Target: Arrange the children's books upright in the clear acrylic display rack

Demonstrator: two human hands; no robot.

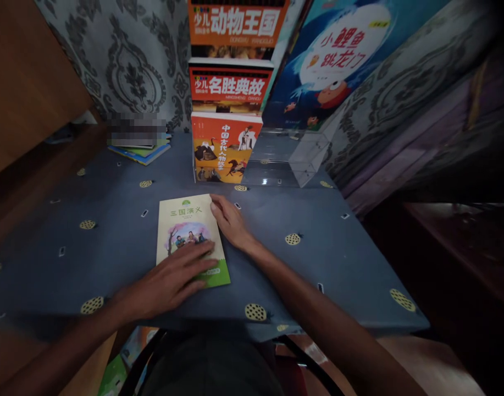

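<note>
A closed book (181, 226) with a cream and green cover and a small picture of several figures lies flat on the blue table (260, 247). Across its lower half rests my left hand (175, 278), fingers stretched out and spread over the cover. My right hand (231, 220) is at the book's upper right corner, with its fingers bent around the edge there. Whether those fingertips pinch the cover or only touch it is hard to see.
An acrylic stand (311, 157) at the back holds several orange and red books (227, 147) in tiers. To its right leans a large blue picture book (334, 60). A small book stack (142, 151) lies at the back left. Patterned curtains (128, 66) hang behind.
</note>
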